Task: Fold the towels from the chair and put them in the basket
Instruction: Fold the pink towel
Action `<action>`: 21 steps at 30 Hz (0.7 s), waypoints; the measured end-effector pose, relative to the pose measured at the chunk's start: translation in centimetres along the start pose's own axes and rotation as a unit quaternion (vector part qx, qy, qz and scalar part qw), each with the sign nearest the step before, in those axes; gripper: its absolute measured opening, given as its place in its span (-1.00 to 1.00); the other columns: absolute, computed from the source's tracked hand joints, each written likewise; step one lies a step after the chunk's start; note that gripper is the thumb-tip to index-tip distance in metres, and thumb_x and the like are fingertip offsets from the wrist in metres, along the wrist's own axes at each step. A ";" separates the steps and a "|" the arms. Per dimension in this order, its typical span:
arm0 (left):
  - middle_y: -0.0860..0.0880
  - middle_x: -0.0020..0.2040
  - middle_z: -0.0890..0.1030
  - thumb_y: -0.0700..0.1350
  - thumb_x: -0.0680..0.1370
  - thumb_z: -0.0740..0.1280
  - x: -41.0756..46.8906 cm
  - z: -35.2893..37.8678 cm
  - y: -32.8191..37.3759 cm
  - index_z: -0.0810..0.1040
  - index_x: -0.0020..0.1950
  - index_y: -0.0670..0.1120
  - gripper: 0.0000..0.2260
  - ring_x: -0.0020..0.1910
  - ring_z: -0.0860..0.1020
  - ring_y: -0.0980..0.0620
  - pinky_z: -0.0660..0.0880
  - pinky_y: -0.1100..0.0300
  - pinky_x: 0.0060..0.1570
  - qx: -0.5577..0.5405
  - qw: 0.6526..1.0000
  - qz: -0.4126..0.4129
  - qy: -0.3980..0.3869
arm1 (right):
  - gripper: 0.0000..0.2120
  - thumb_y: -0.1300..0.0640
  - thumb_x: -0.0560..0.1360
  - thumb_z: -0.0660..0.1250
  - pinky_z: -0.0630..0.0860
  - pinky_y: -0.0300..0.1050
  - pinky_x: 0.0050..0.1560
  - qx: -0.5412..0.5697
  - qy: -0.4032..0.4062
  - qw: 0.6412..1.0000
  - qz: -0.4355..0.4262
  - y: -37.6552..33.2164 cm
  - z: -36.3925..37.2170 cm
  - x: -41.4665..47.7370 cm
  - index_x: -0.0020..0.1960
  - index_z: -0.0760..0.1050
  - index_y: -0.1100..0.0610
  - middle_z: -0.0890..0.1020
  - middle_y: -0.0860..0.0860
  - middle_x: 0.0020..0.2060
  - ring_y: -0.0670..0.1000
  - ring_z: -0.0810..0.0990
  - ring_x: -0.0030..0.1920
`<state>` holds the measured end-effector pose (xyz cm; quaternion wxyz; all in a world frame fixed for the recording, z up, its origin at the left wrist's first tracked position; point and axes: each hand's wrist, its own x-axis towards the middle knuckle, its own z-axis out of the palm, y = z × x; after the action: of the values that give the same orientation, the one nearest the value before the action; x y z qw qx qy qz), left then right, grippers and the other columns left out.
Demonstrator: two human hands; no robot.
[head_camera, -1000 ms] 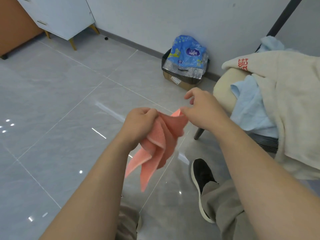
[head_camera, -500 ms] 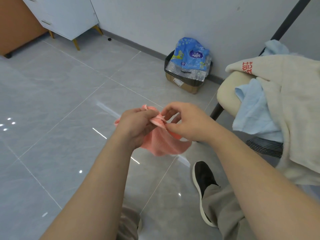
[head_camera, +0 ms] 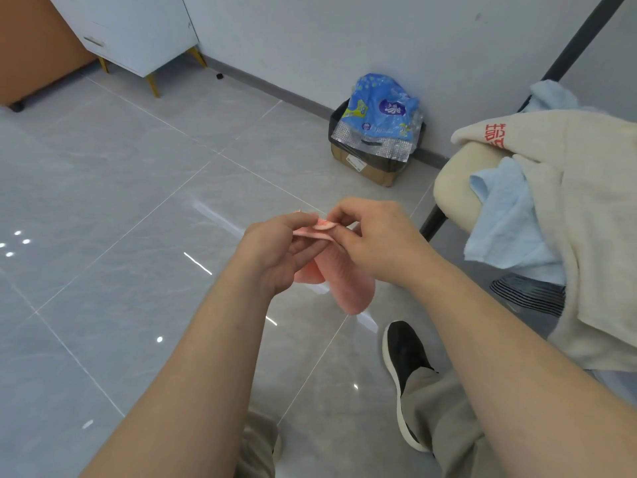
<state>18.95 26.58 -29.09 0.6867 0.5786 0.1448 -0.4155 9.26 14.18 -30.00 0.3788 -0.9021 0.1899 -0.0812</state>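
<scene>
The room is bright, with soft, even light. The shiny grey tiled floor (head_camera: 103, 188) acts like a mirror: small white dots of glare (head_camera: 17, 241) sit at the left edge, and thin bright streaks (head_camera: 198, 263) lie nearer the middle. Shadows are faint. The wide lens bends the tile lines (head_camera: 113, 245) near the edges. The hanging end of the small pink cloth towel (head_camera: 348, 284) looks a little blurry.

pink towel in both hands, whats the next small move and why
Probably draw the two hands apart along the top edge. The left hand and the right hand each pinch the pink towel at its upper edge, close together, and the rest hangs bunched below them. It likely needs spreading flat before a clean fold can be made.
</scene>
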 end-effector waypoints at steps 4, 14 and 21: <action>-0.23 -0.17 0.64 -0.40 0.47 0.41 0.3 -0.1 -0.1 0.56 -0.09 -0.31 -0.93 -0.26 0.70 -0.09 0.64 0.17 -0.26 0.016 0.999 0.012 0.030 | -0.93 0.09 0.55 0.36 0.54 -0.15 -0.06 -0.004 -0.019 1.000 0.013 0.1 0.1 0.1 -0.01 0.62 -0.03 0.67 -0.12 -0.11 -0.11 0.62 -0.12; -0.32 -0.01 0.61 -0.45 0.46 0.38 0.6 -0.4 0.1 0.56 -0.03 -0.37 -0.89 -0.19 0.71 -0.19 0.64 0.20 -0.26 -0.001 0.999 0.008 0.042 | -0.76 0.01 0.40 0.49 0.62 -0.04 -0.01 0.023 -0.086 0.995 0.034 -0.3 0.5 -0.3 0.03 0.53 -0.05 0.65 -0.14 -0.05 -0.12 0.66 -0.10; -0.26 -0.01 0.61 -0.42 0.48 0.38 0.0 0.0 0.2 0.53 0.09 -0.38 -0.81 -0.25 0.71 -0.11 0.66 0.14 -0.20 0.000 0.999 0.022 0.022 | -0.88 0.18 0.52 0.32 0.45 -0.18 -0.12 -0.012 -0.016 0.999 0.048 -0.2 0.5 0.0 0.01 0.58 0.02 0.64 -0.06 -0.08 -0.03 0.59 -0.09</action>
<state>19.09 26.58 -28.98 0.6926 0.5907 0.1473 -0.3869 9.45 14.68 -30.23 0.3746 -0.8975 0.2281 -0.0463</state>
